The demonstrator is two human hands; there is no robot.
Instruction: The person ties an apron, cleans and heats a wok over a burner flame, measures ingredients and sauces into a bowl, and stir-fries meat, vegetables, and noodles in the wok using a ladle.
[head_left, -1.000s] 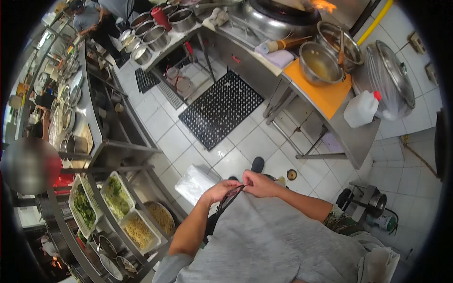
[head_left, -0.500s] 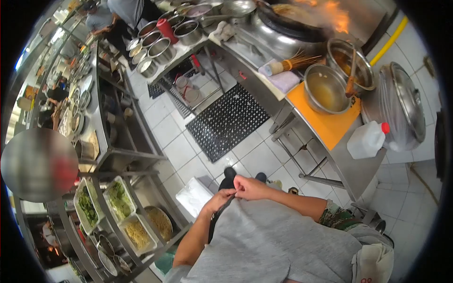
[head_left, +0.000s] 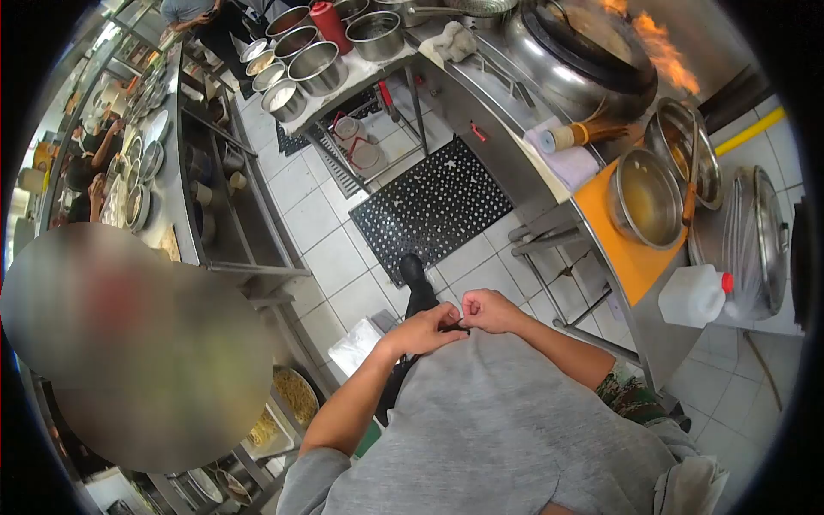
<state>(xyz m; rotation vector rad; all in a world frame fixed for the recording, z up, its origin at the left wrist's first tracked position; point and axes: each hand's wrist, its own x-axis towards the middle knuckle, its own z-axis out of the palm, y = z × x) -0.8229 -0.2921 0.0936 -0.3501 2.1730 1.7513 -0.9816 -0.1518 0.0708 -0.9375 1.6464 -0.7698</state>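
Note:
My left hand [head_left: 427, 332] is in front of my waist, at the edge of the grey shirt [head_left: 515, 412]. Its fingers are bent and pinch a thin dark strip [head_left: 460, 326] that looks like a cord or apron tie. Close beside it, my right hand [head_left: 487, 312] is closed, thumb against fingers, at the other end of the same strip. Only a short piece shows between the hands; the rest is hidden by the fingers and shirt. Below the hands, a black shoe [head_left: 413, 268] stands by the perforated black mat.
The black mat [head_left: 433, 202] lies on white tiles. To the right, a steel table holds an orange board [head_left: 605, 223], steel bowl [head_left: 645, 197] and white jug [head_left: 693, 296]. Flames [head_left: 665, 51] rise by the wok [head_left: 592, 39]. Steel pots [head_left: 318, 69] line the counter; a person [head_left: 206, 21] stands beyond.
My hands have drawn slightly apart and moved up and right in view, the dark strip between them. A foot has stepped forward to the mat. A blurred patch covers more of the left shelf.

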